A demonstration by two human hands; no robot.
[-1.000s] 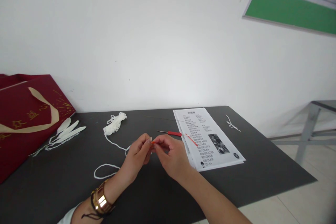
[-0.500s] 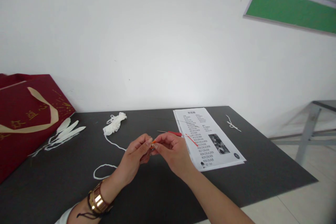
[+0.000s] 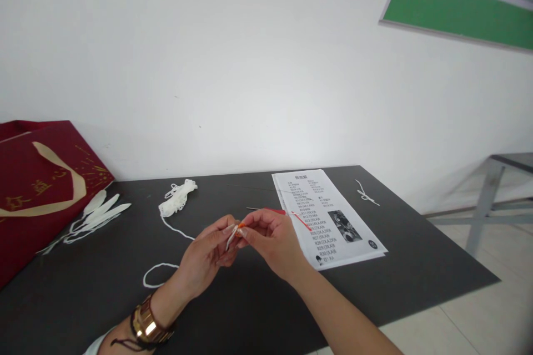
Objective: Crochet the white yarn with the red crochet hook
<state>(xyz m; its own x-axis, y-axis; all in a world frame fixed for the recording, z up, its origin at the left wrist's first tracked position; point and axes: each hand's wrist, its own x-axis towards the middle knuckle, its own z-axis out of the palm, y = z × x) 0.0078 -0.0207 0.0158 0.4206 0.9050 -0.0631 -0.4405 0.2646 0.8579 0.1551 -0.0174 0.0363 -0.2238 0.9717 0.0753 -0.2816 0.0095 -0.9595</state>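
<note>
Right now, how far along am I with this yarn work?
Apparently done: the long white pieces lying by the red bag. In hand: a small orange piece and white yarn, held between the left hand and right hand. Probably left: the loose white bundle looks unworked, though I can't tell how much of it is needed.

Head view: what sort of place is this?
Probably a classroom or craft room: printed sheets and white yarn lie on a dark table, with a green-bordered board on the wall.
</note>
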